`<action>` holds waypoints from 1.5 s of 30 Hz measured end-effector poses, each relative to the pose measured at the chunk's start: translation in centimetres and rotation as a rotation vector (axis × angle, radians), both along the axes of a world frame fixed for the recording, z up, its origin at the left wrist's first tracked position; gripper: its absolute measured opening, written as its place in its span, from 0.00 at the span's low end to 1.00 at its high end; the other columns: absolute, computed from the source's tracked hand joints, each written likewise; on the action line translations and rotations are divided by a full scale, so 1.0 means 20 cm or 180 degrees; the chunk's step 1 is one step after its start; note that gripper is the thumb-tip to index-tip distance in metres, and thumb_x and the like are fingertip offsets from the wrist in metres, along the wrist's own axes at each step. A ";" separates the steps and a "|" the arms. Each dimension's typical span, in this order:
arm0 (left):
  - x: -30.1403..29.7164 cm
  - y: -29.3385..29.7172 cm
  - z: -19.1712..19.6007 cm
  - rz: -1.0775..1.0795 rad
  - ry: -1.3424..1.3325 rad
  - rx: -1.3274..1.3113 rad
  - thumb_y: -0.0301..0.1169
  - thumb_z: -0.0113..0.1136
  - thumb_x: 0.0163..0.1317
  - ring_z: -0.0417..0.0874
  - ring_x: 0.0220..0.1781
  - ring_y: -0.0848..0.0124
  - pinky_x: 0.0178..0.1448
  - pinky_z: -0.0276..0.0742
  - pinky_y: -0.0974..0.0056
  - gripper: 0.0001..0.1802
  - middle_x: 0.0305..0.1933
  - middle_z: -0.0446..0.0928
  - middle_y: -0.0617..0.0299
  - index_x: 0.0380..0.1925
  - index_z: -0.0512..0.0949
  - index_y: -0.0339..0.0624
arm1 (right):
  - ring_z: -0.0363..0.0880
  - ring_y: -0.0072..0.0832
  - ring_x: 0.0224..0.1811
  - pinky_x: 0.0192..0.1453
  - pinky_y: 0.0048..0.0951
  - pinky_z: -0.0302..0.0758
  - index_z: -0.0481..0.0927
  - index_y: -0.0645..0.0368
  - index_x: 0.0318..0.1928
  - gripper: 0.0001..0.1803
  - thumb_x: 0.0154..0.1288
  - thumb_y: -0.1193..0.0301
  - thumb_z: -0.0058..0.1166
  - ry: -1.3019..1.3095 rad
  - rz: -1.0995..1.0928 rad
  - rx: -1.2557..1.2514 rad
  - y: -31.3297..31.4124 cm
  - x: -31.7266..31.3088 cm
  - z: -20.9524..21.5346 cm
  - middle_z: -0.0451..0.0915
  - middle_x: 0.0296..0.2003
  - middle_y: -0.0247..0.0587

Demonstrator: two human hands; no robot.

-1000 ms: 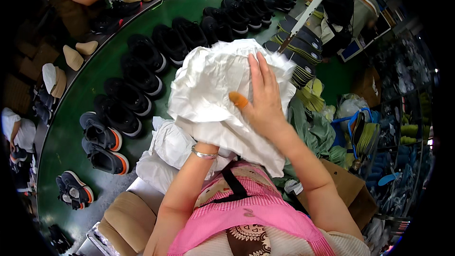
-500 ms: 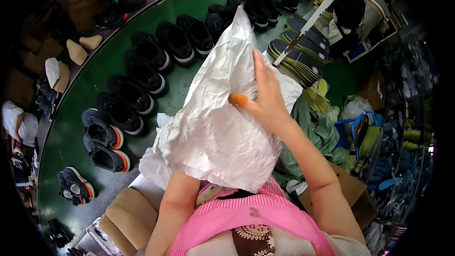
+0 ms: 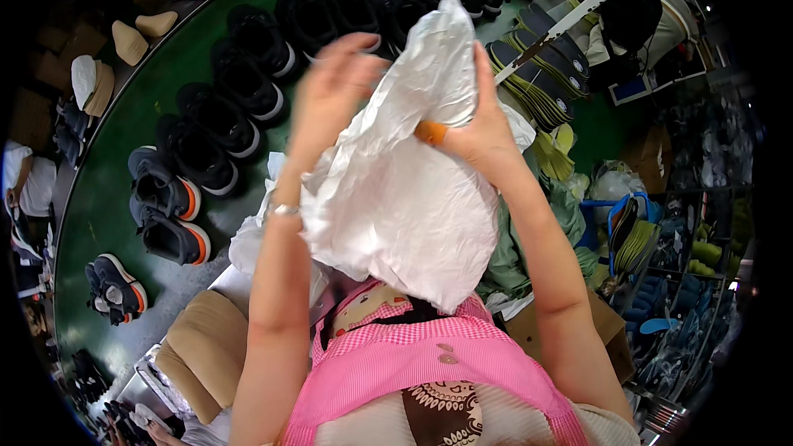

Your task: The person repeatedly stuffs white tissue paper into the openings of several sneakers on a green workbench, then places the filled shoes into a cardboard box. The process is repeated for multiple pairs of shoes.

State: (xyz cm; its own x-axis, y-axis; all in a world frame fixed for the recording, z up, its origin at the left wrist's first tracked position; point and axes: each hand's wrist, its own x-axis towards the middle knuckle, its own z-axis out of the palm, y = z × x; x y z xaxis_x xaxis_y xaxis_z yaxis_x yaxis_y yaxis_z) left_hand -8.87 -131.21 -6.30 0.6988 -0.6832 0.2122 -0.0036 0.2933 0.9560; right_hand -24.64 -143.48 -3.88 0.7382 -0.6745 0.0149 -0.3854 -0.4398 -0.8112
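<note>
A large crumpled sheet of white wrapping paper [image 3: 405, 215] hangs in front of my chest, its top drawn up into a thin twisted point. My right hand [image 3: 479, 136] grips its right side; an orange cover sits on the thumb, which presses on the near face, and the fingers go behind. My left hand [image 3: 330, 95], smeared by motion, is raised at the sheet's left edge with its fingers stretched out and nothing seen in them. Behind the left wrist, more white paper [image 3: 256, 239] lies at the green table's edge.
Black shoes [image 3: 219, 120] line the green table [image 3: 107, 190] in a curved row, with grey-orange shoes [image 3: 169, 231] nearer. Stacked insoles [image 3: 537, 74] stand by a white metal post [image 3: 586, 12]. Tan foam forms [image 3: 202, 347] lie left of me. A co-worker [image 3: 619, 25] is at far right.
My left hand has come out from under the paper and risen to its left side. The sheet and my right hand have moved slightly up and right; the sheet's top is now narrower.
</note>
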 end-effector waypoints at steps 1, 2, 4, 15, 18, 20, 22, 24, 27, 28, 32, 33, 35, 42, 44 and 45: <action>0.02 0.06 0.10 0.0725 -0.0340 0.0294 0.33 0.48 0.68 0.78 0.40 0.74 0.46 0.74 0.70 0.13 0.36 0.76 0.62 0.46 0.75 0.35 | 0.70 0.47 0.60 0.61 0.34 0.68 0.37 0.48 0.72 0.66 0.37 0.59 0.71 0.0093 -0.0232 -0.0218 -0.05 -0.03 0.00 0.66 0.61 0.57; -0.02 0.15 0.28 0.0070 -0.0239 -0.0284 0.32 0.46 0.69 0.78 0.37 0.74 0.45 0.73 0.72 0.14 0.35 0.77 0.62 0.46 0.75 0.34 | 0.72 0.47 0.58 0.59 0.36 0.70 0.38 0.46 0.71 0.65 0.37 0.59 0.71 -0.0022 -0.0412 -0.0561 -0.10 -0.08 -0.03 0.66 0.61 0.56; -0.13 0.27 0.33 0.0453 -0.0681 0.0304 0.30 0.44 0.70 0.77 0.31 0.77 0.40 0.71 0.74 0.14 0.32 0.77 0.62 0.44 0.78 0.34 | 0.73 0.48 0.56 0.57 0.38 0.71 0.38 0.45 0.71 0.65 0.37 0.59 0.70 -0.0006 -0.0527 -0.0873 -0.09 -0.04 -0.02 0.67 0.60 0.56; -0.21 -0.09 0.04 0.0150 0.2203 -0.1141 0.43 0.58 0.64 0.78 0.51 0.69 0.55 0.74 0.67 0.28 0.52 0.76 0.55 0.54 0.69 0.31 | 0.72 0.30 0.55 0.58 0.27 0.69 0.52 0.63 0.67 0.42 0.58 0.64 0.61 -0.1299 0.0408 0.1474 0.12 0.05 -0.03 0.71 0.56 0.48; -0.21 -0.07 0.03 -0.0091 0.1722 -0.0614 0.42 0.61 0.62 0.78 0.53 0.69 0.58 0.73 0.66 0.29 0.53 0.76 0.55 0.55 0.68 0.32 | 0.74 0.26 0.53 0.57 0.25 0.69 0.63 0.65 0.62 0.35 0.60 0.58 0.58 -0.1270 0.0648 0.2579 0.10 0.02 -0.04 0.75 0.51 0.44; -0.18 -0.05 0.01 -0.0687 0.2365 -0.0535 0.42 0.62 0.60 0.78 0.53 0.69 0.59 0.72 0.66 0.30 0.53 0.75 0.55 0.55 0.68 0.32 | 0.74 0.23 0.51 0.55 0.23 0.70 0.68 0.65 0.58 0.33 0.62 0.53 0.55 -0.1651 0.0911 0.3386 0.08 0.00 -0.03 0.76 0.50 0.42; -0.18 -0.03 0.02 -0.0908 0.2518 -0.0364 0.42 0.63 0.59 0.77 0.54 0.67 0.60 0.72 0.65 0.31 0.54 0.74 0.55 0.56 0.68 0.33 | 0.75 0.22 0.50 0.54 0.23 0.70 0.68 0.66 0.58 0.35 0.62 0.49 0.53 -0.1394 0.0980 0.3461 0.05 0.02 -0.06 0.76 0.50 0.40; -0.17 -0.02 0.01 -0.0705 0.2414 -0.0486 0.42 0.62 0.60 0.77 0.55 0.67 0.60 0.73 0.63 0.30 0.55 0.74 0.55 0.56 0.68 0.34 | 0.75 0.23 0.50 0.55 0.24 0.70 0.68 0.66 0.58 0.37 0.61 0.48 0.53 -0.0976 0.1003 0.3239 0.01 0.04 -0.06 0.76 0.50 0.41; -0.12 0.00 -0.04 -0.0323 0.2285 -0.0910 0.41 0.57 0.63 0.76 0.56 0.65 0.61 0.72 0.60 0.27 0.56 0.73 0.55 0.57 0.67 0.35 | 0.75 0.29 0.51 0.56 0.28 0.70 0.68 0.65 0.59 0.37 0.59 0.50 0.57 -0.0564 0.0952 0.1911 -0.03 0.00 -0.01 0.75 0.51 0.45; -0.08 0.01 -0.03 -0.0179 0.2232 -0.1073 0.42 0.55 0.64 0.76 0.56 0.65 0.62 0.71 0.60 0.27 0.56 0.73 0.55 0.57 0.67 0.35 | 0.74 0.31 0.52 0.56 0.29 0.69 0.67 0.65 0.60 0.37 0.58 0.51 0.59 -0.0715 0.0926 0.1097 -0.01 -0.05 0.01 0.75 0.51 0.47; 0.01 0.04 0.01 0.0277 0.1925 -0.1391 0.43 0.48 0.68 0.73 0.60 0.62 0.66 0.67 0.56 0.27 0.60 0.71 0.54 0.60 0.65 0.36 | 0.73 0.42 0.47 0.51 0.36 0.69 0.74 0.61 0.54 0.29 0.53 0.61 0.64 -0.0407 0.0842 0.0312 0.12 -0.21 0.05 0.75 0.46 0.48; 0.00 0.04 0.04 0.0298 0.1935 -0.1466 0.43 0.47 0.69 0.72 0.61 0.60 0.66 0.66 0.55 0.27 0.60 0.70 0.53 0.60 0.64 0.35 | 0.74 0.42 0.46 0.49 0.36 0.70 0.78 0.59 0.50 0.24 0.52 0.64 0.64 -0.0444 0.0770 0.0768 0.12 -0.22 0.01 0.75 0.44 0.46; -0.02 0.04 0.10 -0.0023 0.2080 -0.1631 0.42 0.50 0.67 0.72 0.60 0.64 0.65 0.67 0.57 0.27 0.60 0.70 0.57 0.60 0.65 0.38 | 0.74 0.39 0.41 0.45 0.35 0.70 0.80 0.58 0.45 0.18 0.52 0.69 0.61 -0.0622 0.0847 -0.0542 0.08 -0.18 -0.03 0.75 0.41 0.44; -0.18 0.09 0.19 -0.0453 0.1898 -0.1453 0.42 0.55 0.63 0.73 0.59 0.64 0.65 0.66 0.58 0.31 0.60 0.70 0.57 0.61 0.63 0.37 | 0.76 0.27 0.36 0.33 0.29 0.72 0.82 0.60 0.36 0.10 0.49 0.78 0.58 -0.0688 0.0743 -0.0150 0.02 -0.10 -0.15 0.75 0.41 0.44; -0.20 0.10 0.20 -0.0118 0.1572 -0.0982 0.40 0.58 0.62 0.74 0.56 0.67 0.62 0.68 0.61 0.29 0.57 0.72 0.57 0.59 0.65 0.36 | 0.76 0.23 0.40 0.33 0.27 0.72 0.81 0.61 0.39 0.12 0.51 0.78 0.59 -0.0382 0.0686 0.0675 0.03 -0.09 -0.15 0.75 0.46 0.44; -0.21 0.11 0.21 0.0045 0.1413 -0.0740 0.39 0.59 0.62 0.75 0.55 0.69 0.60 0.69 0.62 0.29 0.56 0.73 0.58 0.58 0.66 0.35 | 0.76 0.21 0.42 0.34 0.26 0.73 0.80 0.62 0.43 0.15 0.52 0.78 0.59 -0.0046 0.0595 0.1134 0.05 -0.08 -0.16 0.75 0.48 0.45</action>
State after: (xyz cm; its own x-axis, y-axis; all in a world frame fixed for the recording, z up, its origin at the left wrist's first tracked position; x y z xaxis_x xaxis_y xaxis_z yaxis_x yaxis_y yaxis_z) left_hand -13.15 -128.99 -2.09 0.7650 -0.6430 0.0379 0.3832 0.5016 0.7756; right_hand -26.31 -142.50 -7.07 0.8501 -0.4933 -0.1843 -0.3129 -0.1916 -0.9303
